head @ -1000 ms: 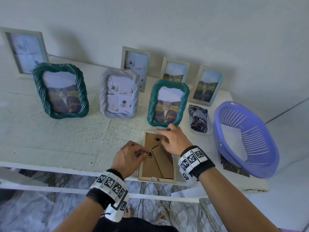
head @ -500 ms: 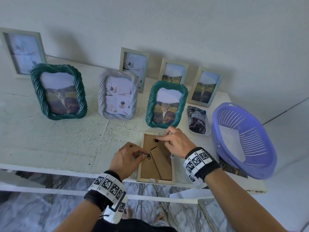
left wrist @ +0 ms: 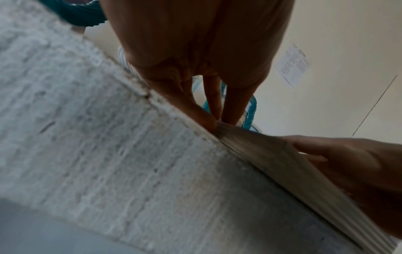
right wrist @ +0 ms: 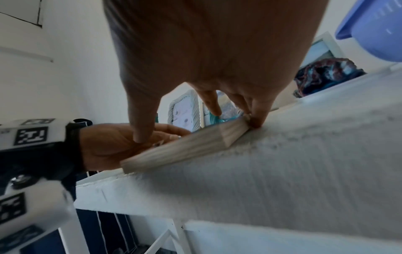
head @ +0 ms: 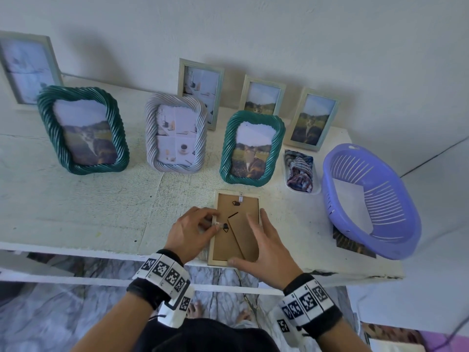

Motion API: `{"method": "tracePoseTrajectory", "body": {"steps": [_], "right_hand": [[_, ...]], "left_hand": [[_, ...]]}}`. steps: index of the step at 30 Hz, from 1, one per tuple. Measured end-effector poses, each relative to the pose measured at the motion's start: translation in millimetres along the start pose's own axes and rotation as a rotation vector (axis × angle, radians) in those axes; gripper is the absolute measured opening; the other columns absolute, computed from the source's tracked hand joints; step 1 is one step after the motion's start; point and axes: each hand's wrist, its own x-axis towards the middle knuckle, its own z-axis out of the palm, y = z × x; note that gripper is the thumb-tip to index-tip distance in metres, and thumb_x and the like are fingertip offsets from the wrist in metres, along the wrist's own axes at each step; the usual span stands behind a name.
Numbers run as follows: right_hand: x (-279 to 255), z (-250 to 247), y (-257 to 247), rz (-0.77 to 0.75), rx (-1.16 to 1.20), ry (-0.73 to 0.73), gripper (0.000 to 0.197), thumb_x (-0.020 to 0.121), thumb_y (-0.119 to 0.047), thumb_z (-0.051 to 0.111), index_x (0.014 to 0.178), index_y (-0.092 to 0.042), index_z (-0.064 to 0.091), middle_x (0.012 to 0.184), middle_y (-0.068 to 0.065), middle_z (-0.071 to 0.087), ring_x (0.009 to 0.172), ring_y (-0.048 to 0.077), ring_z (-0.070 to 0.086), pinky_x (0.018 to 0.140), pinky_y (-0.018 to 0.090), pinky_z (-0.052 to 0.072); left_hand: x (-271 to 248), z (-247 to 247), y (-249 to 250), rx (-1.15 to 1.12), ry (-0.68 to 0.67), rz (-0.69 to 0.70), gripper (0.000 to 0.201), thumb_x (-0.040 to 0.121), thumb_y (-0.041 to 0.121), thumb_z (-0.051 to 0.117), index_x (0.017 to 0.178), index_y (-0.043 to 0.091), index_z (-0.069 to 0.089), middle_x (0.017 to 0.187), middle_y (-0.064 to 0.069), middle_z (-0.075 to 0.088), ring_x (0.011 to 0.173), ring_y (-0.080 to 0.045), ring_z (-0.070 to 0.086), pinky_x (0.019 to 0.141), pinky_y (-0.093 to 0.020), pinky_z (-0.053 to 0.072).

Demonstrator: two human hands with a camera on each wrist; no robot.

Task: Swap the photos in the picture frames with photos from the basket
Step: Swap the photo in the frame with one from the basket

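Pale wood edges the small picture frame (head: 237,228) that lies face down at the front edge of the white shelf (head: 88,199), its brown backing board and folded easel stand turned up. The left hand (head: 189,233) sits at the frame's left edge with its fingers curled, thumb and fingertips pinching the small metal tab (head: 220,226) there. The right hand (head: 264,247) is spread flat over the frame's lower right part, fingers straight and apart, thumb at the near bottom rail; in the right wrist view its fingertips (right wrist: 256,122) press down at the frame's far corner. In the left wrist view the left fingers (left wrist: 208,120) meet at the frame's edge, though the tab itself is hidden there. Just behind the frame stands a green rope-pattern frame (head: 252,148) with a landscape photo, and further left a grey twisted frame (head: 175,133) and another green one (head: 82,129). Four plain pale frames lean on the wall behind. To the right, a small white tray holds a bundled striped cloth (head: 299,170), and beside that sits the purple plastic basket (head: 380,224), tilted, with a pale sheet (head: 349,196) lying inside. A dark photo print (head: 352,245) pokes out from under the basket's near side.
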Motion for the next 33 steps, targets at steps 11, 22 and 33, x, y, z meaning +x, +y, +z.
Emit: {"method": "tracePoseTrajectory", "body": {"steps": [11,22,33], "right_hand": [[-3,24,2,-0.029,0.133,0.114,0.101,0.081,-0.060,0.065,0.153,-0.033,0.000,0.156,-0.011,-0.027,0.146,0.007,-0.010,0.119,0.034,0.014],[2,33,0,0.003,0.152,0.195,0.080,0.089,-0.041,0.061,0.152,-0.031,0.013,0.159,-0.009,-0.017,0.148,0.014,0.001,0.118,0.034,0.019],[2,7,6,-0.024,0.559,0.238,0.066,0.092,-0.059,0.044,0.151,-0.039,0.021,0.157,-0.018,0.022,0.143,-0.002,0.022,0.119,0.039,0.023]], "left_hand": [[1,-2,2,-0.003,-0.003,-0.009,0.041,0.073,0.054,0.062,0.109,0.034,0.069,0.092,0.009,0.062,0.078,0.001,0.064,0.077,-0.034,0.056],[2,0,6,0.016,0.005,-0.069,0.058,0.084,0.030,0.074,0.137,0.018,0.053,0.111,0.004,0.060,0.082,-0.007,0.067,0.080,-0.033,0.056],[1,1,20,-0.118,0.003,-0.148,0.042,0.090,0.024,0.067,0.131,0.021,0.059,0.114,-0.003,0.060,0.102,-0.013,0.061,0.089,-0.025,0.046]]}}
